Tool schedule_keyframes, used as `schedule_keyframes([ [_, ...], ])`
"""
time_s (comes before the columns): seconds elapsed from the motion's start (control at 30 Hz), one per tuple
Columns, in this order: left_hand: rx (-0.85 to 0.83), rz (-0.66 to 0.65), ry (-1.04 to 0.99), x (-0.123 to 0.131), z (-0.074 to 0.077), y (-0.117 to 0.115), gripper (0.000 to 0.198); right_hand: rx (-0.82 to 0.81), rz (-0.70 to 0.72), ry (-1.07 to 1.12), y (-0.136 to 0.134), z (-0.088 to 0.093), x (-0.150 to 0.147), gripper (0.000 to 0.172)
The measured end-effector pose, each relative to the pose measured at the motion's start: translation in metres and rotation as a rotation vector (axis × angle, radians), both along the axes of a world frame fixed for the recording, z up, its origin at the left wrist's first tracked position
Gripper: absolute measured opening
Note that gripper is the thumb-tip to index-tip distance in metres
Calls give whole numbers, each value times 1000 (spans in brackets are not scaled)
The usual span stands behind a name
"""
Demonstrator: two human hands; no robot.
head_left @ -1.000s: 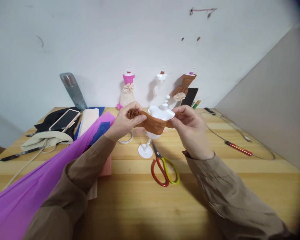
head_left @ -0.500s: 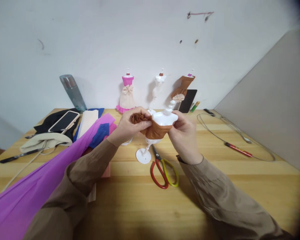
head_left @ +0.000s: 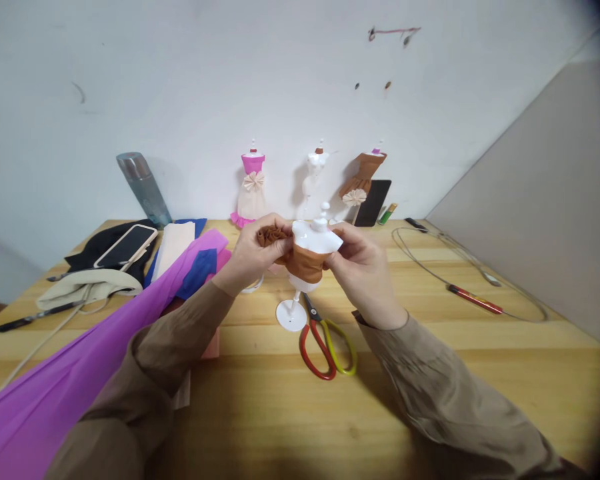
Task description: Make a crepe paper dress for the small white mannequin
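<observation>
Between my hands is a small white mannequin point(head_left: 316, 237) on a thin stand with a round base point(head_left: 291, 317), tilted slightly. A brown crepe-like strip point(head_left: 307, 265) wraps its chest. My left hand point(head_left: 247, 261) is closed on the strip's bunched, ruffled end point(head_left: 271, 235) at the mannequin's left side in view. On the other side, my right hand point(head_left: 363, 272) pinches at the wrap's edge by the shoulder; the thumb and fingertips are partly hidden there. Scissors point(head_left: 326, 343) with one red and one yellow handle lie below the stand.
Three more small mannequins stand by the wall: one in a pink and cream dress point(head_left: 253, 180), one bare white point(head_left: 316, 175), one in brown point(head_left: 365, 175). At left are a bottle point(head_left: 145, 190), a phone point(head_left: 126, 247) and purple material point(head_left: 130, 340). A red-handled wire tool point(head_left: 475, 299) lies right.
The mannequin's top has swung to the left and turned slightly, so it tilts less. My right hand has moved a little left with it, while my left hand keeps its hold.
</observation>
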State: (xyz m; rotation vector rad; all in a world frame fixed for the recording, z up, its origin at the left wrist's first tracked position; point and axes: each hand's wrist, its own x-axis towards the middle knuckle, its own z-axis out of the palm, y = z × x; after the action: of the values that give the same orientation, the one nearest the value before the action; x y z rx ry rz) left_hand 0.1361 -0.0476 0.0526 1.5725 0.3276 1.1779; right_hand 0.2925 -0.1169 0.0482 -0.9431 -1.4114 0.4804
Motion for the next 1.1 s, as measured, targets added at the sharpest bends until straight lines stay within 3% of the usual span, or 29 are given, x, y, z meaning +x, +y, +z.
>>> schedule_keyframes([
  [0.27, 3, 74, 24, 0, -2, 1, 34, -7, 14, 28, 2, 1, -3, 4],
  [0.53, -68, -10, 47, -5, -1, 2, 40, -71, 51, 43, -5, 12, 3, 8],
  [0.73, -6, -28, 88, -18, 3, 7, 27, -183, 145, 33, -10, 19, 14, 16],
  [1.1, -106, -81, 109, -33, 8, 11, 34, -165, 202, -86, -25, 37, 29, 14],
])
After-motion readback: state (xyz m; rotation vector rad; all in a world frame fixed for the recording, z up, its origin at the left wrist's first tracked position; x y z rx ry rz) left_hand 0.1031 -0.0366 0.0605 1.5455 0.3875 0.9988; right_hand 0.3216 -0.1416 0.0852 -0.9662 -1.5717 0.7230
